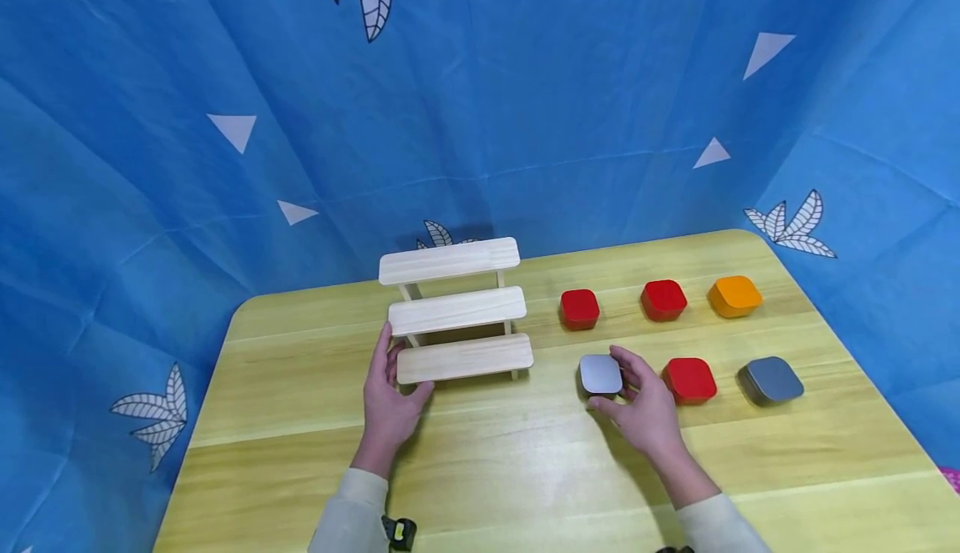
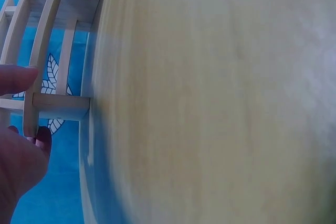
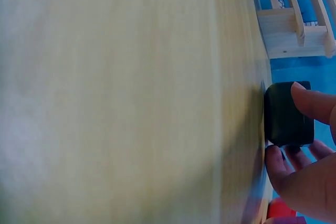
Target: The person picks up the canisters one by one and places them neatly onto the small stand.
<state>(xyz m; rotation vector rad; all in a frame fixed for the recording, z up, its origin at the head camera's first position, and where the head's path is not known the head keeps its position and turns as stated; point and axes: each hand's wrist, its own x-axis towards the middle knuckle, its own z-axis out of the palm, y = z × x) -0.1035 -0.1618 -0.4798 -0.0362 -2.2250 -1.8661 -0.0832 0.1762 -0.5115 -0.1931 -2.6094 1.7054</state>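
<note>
A pale wooden three-step display stand [image 1: 463, 359] stands toward the back of the table, left of the middle. My left hand [image 1: 392, 407] grips the left end of its lowest step, thumb at the front edge and fingers behind. In the left wrist view the thumb and fingertips lie on either side of the step's board [image 2: 39, 61]. Right of the stand, my right hand [image 1: 647, 407] holds a rounded square grey block [image 1: 600, 374] between thumb and fingers. Seen from the right wrist, the block's dark side [image 3: 286, 114] appears to rest on the tabletop.
Beside the right hand sits a red block [image 1: 690, 380], with a dark grey block [image 1: 772, 380] farther right. Behind them are two more red blocks [image 1: 580, 309] [image 1: 663, 299] and an orange block [image 1: 736, 295]. A blue patterned cloth [image 1: 480, 103] hangs around the wooden table [image 1: 525, 486].
</note>
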